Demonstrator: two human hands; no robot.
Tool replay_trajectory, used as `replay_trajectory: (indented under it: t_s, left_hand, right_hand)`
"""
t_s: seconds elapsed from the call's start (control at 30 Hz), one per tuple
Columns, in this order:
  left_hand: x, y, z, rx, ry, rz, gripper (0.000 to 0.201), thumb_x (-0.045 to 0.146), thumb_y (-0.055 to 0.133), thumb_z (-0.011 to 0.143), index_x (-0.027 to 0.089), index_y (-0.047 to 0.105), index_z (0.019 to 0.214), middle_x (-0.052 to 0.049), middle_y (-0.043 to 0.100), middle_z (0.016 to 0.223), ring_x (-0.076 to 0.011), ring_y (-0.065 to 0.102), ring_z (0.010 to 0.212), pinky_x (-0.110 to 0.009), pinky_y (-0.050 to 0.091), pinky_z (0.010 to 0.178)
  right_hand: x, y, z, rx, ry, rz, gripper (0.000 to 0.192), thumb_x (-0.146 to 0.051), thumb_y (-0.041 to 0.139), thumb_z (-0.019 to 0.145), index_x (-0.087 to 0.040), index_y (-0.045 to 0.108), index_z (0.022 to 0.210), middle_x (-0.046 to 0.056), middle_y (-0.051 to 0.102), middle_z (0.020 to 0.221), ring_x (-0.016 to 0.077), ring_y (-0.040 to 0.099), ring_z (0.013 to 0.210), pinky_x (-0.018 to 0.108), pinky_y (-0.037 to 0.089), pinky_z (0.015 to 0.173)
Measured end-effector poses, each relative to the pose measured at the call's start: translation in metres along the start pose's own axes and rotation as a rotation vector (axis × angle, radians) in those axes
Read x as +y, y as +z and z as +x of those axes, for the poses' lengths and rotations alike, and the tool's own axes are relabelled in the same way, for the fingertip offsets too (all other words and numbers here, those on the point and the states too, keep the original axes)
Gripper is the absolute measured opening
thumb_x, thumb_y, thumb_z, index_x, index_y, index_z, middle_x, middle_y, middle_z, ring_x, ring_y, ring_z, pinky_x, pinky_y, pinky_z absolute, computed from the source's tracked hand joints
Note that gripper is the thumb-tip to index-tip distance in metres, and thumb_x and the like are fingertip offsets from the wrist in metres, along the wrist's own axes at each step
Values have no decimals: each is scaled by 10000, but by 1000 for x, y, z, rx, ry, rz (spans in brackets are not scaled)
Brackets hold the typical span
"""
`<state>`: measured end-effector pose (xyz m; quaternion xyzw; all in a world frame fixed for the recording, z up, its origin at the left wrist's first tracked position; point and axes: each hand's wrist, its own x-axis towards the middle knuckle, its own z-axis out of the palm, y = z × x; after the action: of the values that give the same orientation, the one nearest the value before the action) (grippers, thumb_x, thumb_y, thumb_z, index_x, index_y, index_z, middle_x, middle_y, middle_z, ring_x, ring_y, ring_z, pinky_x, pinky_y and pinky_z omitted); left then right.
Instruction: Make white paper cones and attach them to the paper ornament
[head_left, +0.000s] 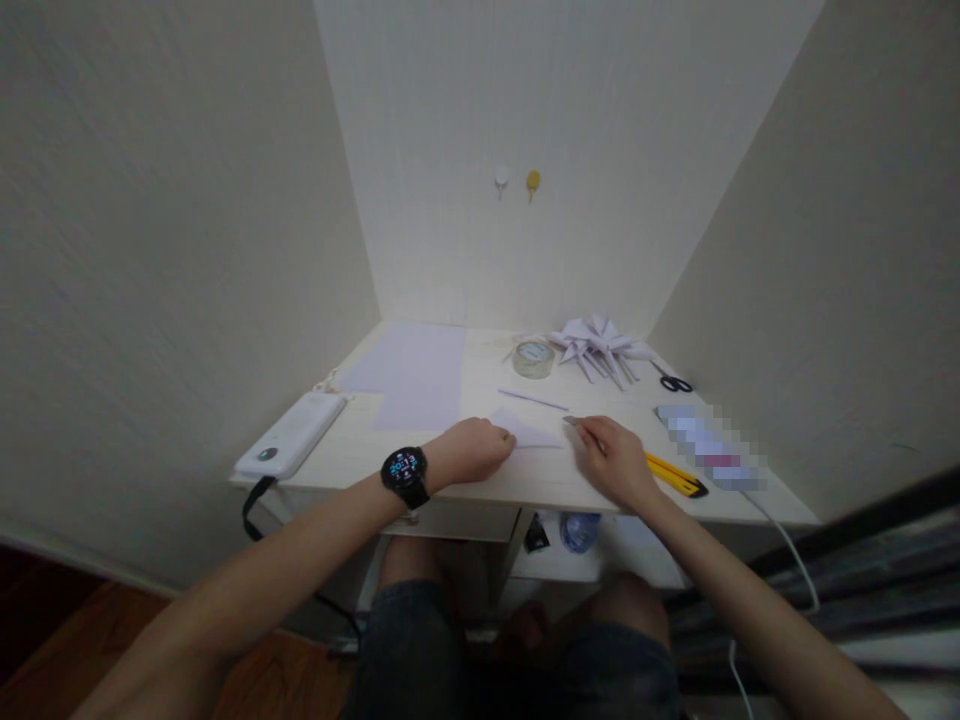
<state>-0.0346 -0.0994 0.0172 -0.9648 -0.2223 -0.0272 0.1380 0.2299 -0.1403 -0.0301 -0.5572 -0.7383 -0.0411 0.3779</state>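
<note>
Beyond the grip — tape roll (533,357), folded paper shapes (598,345), scissors (674,381); leftward — a power bank (293,435), paper sheets (417,372).

Matt white paper (525,430) on a smooth, pale wood-grain desk (480,480)

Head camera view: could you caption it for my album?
Left hand pins a paper piece while right hand holds a yellow utility knife.

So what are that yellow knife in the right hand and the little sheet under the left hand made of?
The yellow knife looks like glossy moulded plastic with a black end cap; the tip past the right hand looks like grey metal. The small sheet under the left hand seems plain matte white paper: thin, flat, sharply creased.
</note>
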Motion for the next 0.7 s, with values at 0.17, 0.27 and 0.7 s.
replay_trajectory:
  t_s: [0.17,0.27,0.7]
  left_hand:
    - [-2,13,-8,352,28,155,246,46,484,920,58,619,1126,-198,722,1073,-245,732,909,-360,616,712]
    - [-3,14,-16,616,93,157,256,67,471,956,81,604,1174,-169,699,1190,-210,682,1102,-351,595,896]
    - [13,17,0,671,-402,-609,650,149,566,864,175,377,1485,-186,253,1610,-324,292,1472,-566,360,1144]
  right_hand:
    - [-32,12,29,-82,470,497,263,-362,556,900,-191,707,1031,110,757,987,230,711,825,392,567,808]
    - [-41,12,41,-184,777,984,234,-394,627,865,-180,683,944,91,753,871,173,694,660,292,576,624]
    - [-49,15,43,52,704,954,456,-562,821,556,-197,548,555,-22,558,507,124,509,467,252,446,465]
